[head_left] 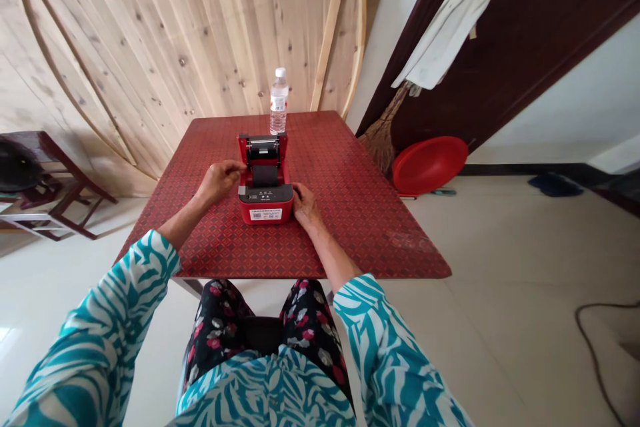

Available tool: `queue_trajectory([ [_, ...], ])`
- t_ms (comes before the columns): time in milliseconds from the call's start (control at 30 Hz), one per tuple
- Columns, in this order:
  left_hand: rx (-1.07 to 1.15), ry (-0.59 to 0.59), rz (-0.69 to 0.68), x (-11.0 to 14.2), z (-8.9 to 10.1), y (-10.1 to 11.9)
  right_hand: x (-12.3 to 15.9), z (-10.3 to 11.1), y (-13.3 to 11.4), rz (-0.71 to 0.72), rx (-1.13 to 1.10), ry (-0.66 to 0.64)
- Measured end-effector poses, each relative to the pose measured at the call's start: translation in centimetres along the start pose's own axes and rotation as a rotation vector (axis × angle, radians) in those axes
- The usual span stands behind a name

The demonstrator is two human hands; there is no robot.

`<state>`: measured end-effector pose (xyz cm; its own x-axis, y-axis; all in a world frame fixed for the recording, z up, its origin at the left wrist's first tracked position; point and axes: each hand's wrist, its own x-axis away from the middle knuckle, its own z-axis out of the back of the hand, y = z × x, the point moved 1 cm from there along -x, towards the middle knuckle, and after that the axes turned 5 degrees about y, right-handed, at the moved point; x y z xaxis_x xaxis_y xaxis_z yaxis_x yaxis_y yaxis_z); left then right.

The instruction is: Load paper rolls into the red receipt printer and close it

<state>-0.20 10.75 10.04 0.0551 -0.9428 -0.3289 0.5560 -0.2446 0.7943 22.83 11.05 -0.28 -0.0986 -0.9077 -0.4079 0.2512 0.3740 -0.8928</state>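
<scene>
A small red and black label printer (266, 212) sits on the table in front of me with its lid raised. A black roll (263, 149) is seated inside the raised lid, and a dark strip (265, 176) hangs from it into the body. My left hand (220, 181) is at the printer's left side, fingers curled together, fingertips at the edge by the lid; anything pinched there is hidden. Against the right side, my right hand (305, 207) is closed round the front corner of the body. A white label with print (266, 214) is stuck on the front.
Behind the printer, a clear water bottle (279, 103) stands upright on the red patterned table (360, 213). Wooden boards (200, 33) lean at the back. To the right are a broom (383, 140), a red basin (430, 165) and a white cloth (447, 30). A wooden chair (55, 180) stands left.
</scene>
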Motion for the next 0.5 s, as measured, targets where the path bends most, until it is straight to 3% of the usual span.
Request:
queue_trajectory([
  [133, -0.318, -0.209, -0.209, -2.5, -0.6, 1.1, -0.1, -0.1, 0.2, 0.008, 0.011, 0.002],
  [267, -0.278, -0.522, -0.365, -3.4, -1.5, 2.0, -0.2, -0.4, 0.3, 0.004, 0.021, 0.003],
  [367, -0.296, -0.580, -0.362, -3.9, -1.9, 2.1, -0.4, -0.5, 0.4, 0.006, 0.037, 0.000],
  [500, -0.564, -0.632, -0.314, -5.0, -2.4, 2.7, -0.5, -0.5, 0.6, 0.016, 0.035, -0.005],
])
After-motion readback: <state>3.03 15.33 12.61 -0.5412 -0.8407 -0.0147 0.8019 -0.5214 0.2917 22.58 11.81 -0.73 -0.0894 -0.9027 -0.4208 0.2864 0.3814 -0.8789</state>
